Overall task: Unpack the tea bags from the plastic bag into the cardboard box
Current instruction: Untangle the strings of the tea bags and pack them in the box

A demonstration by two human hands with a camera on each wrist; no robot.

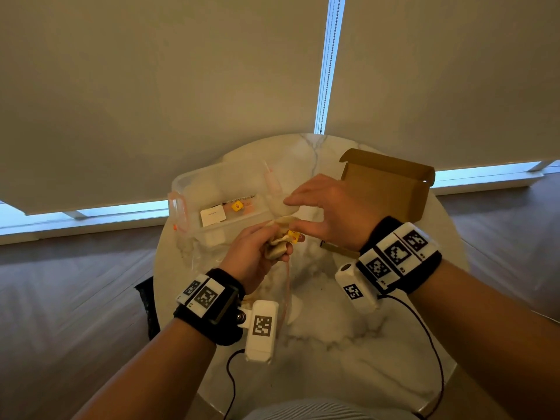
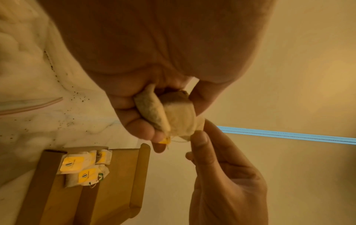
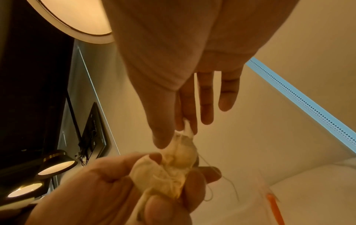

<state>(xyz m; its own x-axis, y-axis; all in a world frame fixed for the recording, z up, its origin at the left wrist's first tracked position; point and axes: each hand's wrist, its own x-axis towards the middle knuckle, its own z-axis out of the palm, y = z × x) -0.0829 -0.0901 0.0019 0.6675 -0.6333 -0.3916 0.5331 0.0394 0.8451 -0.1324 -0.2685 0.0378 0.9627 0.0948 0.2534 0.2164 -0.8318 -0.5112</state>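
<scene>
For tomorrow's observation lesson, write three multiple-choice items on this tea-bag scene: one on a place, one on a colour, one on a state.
1. Where is the cardboard box?
A. on the floor
B. on the marble table, right of the hands
C. on a shelf

2. What colour are the tags of the tea bags in the box?
A. yellow
B. blue
C. black

3. What is the left hand doing?
A. lying flat
B. gripping a bunch of tea bags
C. closing the box

Answers: B, the head view shows it there; A, the left wrist view shows yellow tags; B, its fingers curl round the bunch.
</scene>
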